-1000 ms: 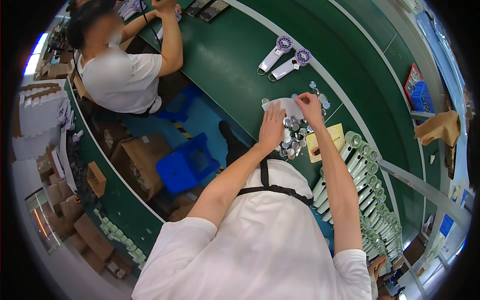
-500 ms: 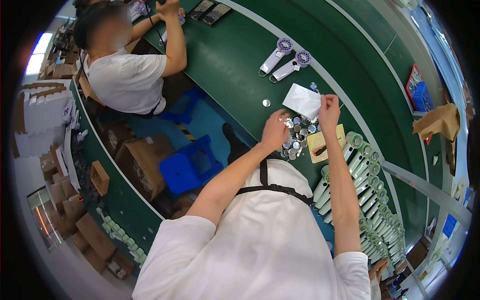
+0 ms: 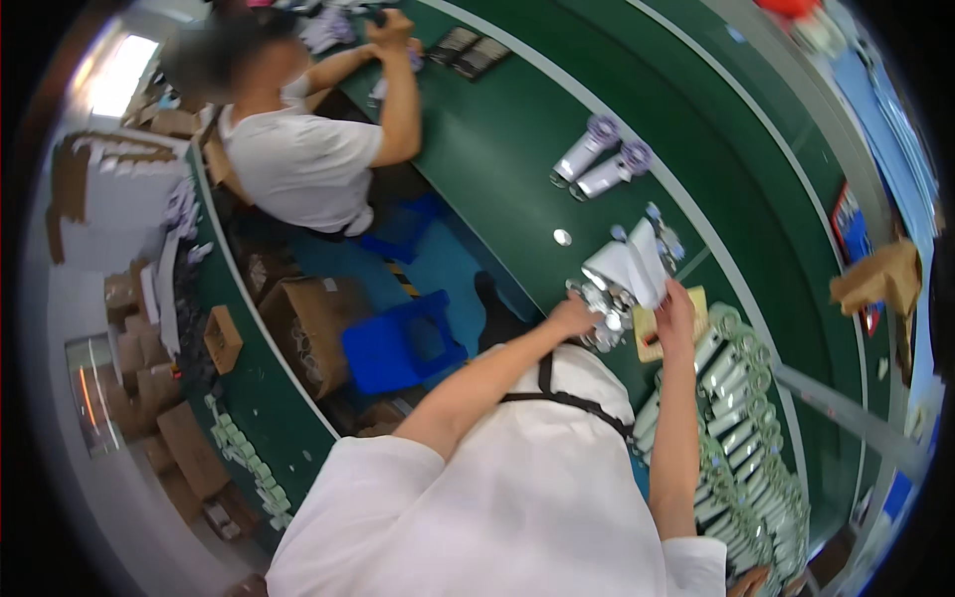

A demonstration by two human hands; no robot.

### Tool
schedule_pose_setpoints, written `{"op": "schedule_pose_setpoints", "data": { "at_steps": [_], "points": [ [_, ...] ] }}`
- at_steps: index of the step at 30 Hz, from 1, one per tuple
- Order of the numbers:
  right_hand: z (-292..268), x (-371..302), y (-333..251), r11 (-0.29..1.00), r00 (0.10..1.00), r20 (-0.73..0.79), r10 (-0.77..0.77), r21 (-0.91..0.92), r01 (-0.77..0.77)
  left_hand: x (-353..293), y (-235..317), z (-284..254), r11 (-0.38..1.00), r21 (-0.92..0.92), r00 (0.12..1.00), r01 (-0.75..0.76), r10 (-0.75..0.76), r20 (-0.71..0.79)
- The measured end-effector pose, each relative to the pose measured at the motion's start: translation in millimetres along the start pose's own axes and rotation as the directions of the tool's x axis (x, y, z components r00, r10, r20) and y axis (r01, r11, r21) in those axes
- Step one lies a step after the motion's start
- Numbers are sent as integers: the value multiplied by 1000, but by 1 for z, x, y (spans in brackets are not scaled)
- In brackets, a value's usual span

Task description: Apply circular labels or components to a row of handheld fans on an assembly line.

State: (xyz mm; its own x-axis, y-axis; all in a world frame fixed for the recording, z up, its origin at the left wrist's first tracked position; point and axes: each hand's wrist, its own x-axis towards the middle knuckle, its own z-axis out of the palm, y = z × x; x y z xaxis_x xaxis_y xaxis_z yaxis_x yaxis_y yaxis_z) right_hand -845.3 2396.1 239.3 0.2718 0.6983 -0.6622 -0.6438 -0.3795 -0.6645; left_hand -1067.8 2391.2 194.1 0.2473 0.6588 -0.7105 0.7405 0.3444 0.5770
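Observation:
My right hand point(image 3: 676, 313) pinches the lower edge of a white sheet-like packet point(image 3: 648, 267), which is tilted up off the green table and looks bent. Beneath and beside it lies a pile of small shiny round metal pieces point(image 3: 609, 326). My left hand point(image 3: 573, 314) is at the left edge of that pile; blur hides whether its fingers grip a piece. Partly behind my right hand is a yellow card point(image 3: 648, 336). A single silver disc point(image 3: 562, 238) lies apart on the table, and small bluish-silver parts point(image 3: 668, 239) sit beyond the packet.
Two white-and-purple handheld fans point(image 3: 612, 171) lie farther along the green table point(image 3: 497, 159). Rows of pale green handheld fans point(image 3: 731, 418) crowd the right side. A co-worker point(image 3: 298, 159) sits at the far left, near a blue stool point(image 3: 398, 343). A tan cloth point(image 3: 880, 284) hangs at right.
The white packet has gone from lying nearly flat to tilted up and bent in my right hand. My left hand has lowered onto the metal pieces. The whole view has shifted.

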Motion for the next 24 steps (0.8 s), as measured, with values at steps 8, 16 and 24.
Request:
{"op": "schedule_pose_setpoints", "data": {
  "at_steps": [8,16,24],
  "points": [
    [-44,-63,-6,1000,1000,15,11,-25,-11,3,18,8,955,-272,971,-115,50,-234],
    [-67,-87,-10,925,987,-74,-143,345,159,17,-13,-111,887,292,654,-358,461,-600],
    [-65,-94,-36,921,915,-354,-194,256,294,35,-4,-82,806,360,796,-471,563,-220]
  ]
}}
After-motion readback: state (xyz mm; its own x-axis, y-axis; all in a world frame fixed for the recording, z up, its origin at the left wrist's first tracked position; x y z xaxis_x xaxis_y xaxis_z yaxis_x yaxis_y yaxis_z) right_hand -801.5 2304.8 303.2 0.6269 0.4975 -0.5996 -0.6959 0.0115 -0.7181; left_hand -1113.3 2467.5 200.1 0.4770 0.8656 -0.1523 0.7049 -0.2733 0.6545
